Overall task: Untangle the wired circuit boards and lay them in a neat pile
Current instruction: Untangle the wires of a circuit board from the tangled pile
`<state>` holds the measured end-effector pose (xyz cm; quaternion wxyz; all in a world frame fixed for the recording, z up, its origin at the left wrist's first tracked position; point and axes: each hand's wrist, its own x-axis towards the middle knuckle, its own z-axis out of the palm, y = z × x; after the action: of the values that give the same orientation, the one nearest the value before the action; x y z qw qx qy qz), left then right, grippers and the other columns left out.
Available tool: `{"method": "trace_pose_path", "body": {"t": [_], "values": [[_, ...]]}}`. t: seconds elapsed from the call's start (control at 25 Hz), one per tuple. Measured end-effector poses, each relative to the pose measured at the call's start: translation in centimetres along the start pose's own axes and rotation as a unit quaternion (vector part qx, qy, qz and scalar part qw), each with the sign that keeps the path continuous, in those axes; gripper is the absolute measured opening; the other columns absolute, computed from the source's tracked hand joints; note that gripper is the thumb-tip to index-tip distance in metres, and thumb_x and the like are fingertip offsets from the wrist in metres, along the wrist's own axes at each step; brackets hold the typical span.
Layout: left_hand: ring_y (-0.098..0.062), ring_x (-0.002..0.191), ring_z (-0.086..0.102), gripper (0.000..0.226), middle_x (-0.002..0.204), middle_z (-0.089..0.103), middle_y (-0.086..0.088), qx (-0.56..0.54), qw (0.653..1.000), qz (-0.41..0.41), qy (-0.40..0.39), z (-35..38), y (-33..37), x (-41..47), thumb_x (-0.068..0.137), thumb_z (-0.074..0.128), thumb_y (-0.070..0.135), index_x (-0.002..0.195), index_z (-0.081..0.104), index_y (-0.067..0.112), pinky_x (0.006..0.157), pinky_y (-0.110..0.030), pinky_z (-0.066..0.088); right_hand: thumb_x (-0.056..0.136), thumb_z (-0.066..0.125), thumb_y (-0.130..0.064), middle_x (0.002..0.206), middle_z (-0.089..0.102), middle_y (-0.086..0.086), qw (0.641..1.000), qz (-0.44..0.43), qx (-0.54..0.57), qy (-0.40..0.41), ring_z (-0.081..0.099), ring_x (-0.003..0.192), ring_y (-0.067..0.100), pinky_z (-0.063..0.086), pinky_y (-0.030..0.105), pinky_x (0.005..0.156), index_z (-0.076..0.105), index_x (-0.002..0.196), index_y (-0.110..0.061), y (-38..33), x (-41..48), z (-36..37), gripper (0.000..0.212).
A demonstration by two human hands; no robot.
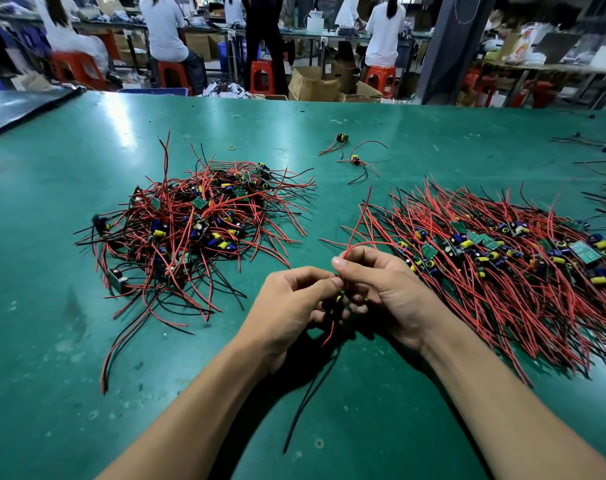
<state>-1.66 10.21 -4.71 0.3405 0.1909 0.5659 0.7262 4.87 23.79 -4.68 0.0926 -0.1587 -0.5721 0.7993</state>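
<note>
Holding one wired board (pixel 339 298) between both hands, above the green table (pixel 52 341), near the front edge. Board itself is mostly hidden behind my fingers; only a bit of yellow component shows.

Left hand (pixel 287 306): fingers curled, thumb and forefinger pinched onto the wired board from the left.
Right hand (pixel 388 292): thumb and forefinger clamped on its red lead (pixel 360 223) right where the two hands meet. Other fingers curled under.

The red lead loops up and away from my right thumb, its end over the near edge of the sorted pile. A black lead (pixel 308 393) hangs from the hands and trails on the table toward me. A short red end sticks out below the hands too.

Tangled heap (pixel 190 223) sits to the left, well apart from my hands, with red and black wires crossing every way and boards buried in it.
Sorted pile (pixel 502 258) is to the right, just beside my right hand: boards in a row along the middle, wires running mostly parallel.

Two loose boards (pixel 355 159) lie further back between the piles. A small yellow rubber band (pixel 231 147) lies behind the heap.

Background: people seated on red stools (pixel 171 76) at other benches, with cardboard boxes (pixel 312 84) on the floor.
</note>
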Motion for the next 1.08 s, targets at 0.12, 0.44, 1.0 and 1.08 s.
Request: {"method": "trace_pose_path", "body": {"t": [0.12, 0.44, 1.0, 1.08], "values": [[-0.010, 0.051, 0.063, 0.012, 0.064, 0.068, -0.003, 0.058, 0.997, 0.045, 0.036, 0.2, -0.1, -0.1, 0.091, 0.061, 0.002, 0.081, 0.068, 0.002, 0.045, -0.016, 0.045, 0.076, 0.078, -0.029, 0.072, 0.067, -0.001, 0.999, -0.001, -0.051, -0.020, 0.052, 0.052, 0.008, 0.036, 0.016, 0.042, 0.077, 0.084, -0.021, 0.2, -0.1, 0.2, 0.012], [-0.011, 0.051, 0.048, 0.018, 0.056, 0.061, 0.001, 0.107, 0.992, 0.051, 0.052, 0.4, -0.4, -0.1, 0.087, 0.065, 0.002, 0.071, 0.064, 0.009, 0.048, -0.018, 0.039, 0.095, 0.064, -0.018, 0.049, 0.042, -0.008, 0.992, -0.046, -0.015, 0.116, 0.032, 0.037, 0.004, 0.027, 0.015, 0.035, 0.067, 0.085, -0.004, -0.1, 0.6, -0.2, 0.018], [-0.010, 0.048, 0.045, 0.016, 0.056, 0.060, 0.002, 0.123, 0.990, 0.060, 0.036, 0.1, -0.2, 0.0, 0.087, 0.066, 0.004, 0.073, 0.065, 0.010, 0.046, -0.018, 0.037, 0.097, 0.058, -0.027, 0.055, 0.038, -0.005, 0.970, 0.002, 0.199, 0.138, 0.026, 0.033, 0.001, 0.021, 0.013, 0.031, 0.061, 0.070, -0.007, -2.0, 0.7, -1.1, 0.034], [-0.011, 0.048, 0.045, 0.016, 0.056, 0.060, 0.002, 0.120, 0.991, 0.058, 0.028, 0.1, -0.3, 0.0, 0.087, 0.066, 0.004, 0.073, 0.065, 0.011, 0.046, -0.019, 0.037, 0.097, 0.057, -0.027, 0.054, 0.038, -0.005, 0.968, 0.010, 0.219, 0.121, 0.026, 0.031, 0.001, 0.021, 0.013, 0.029, 0.060, 0.070, -0.006, -1.9, 0.7, -1.4, 0.035]]}}
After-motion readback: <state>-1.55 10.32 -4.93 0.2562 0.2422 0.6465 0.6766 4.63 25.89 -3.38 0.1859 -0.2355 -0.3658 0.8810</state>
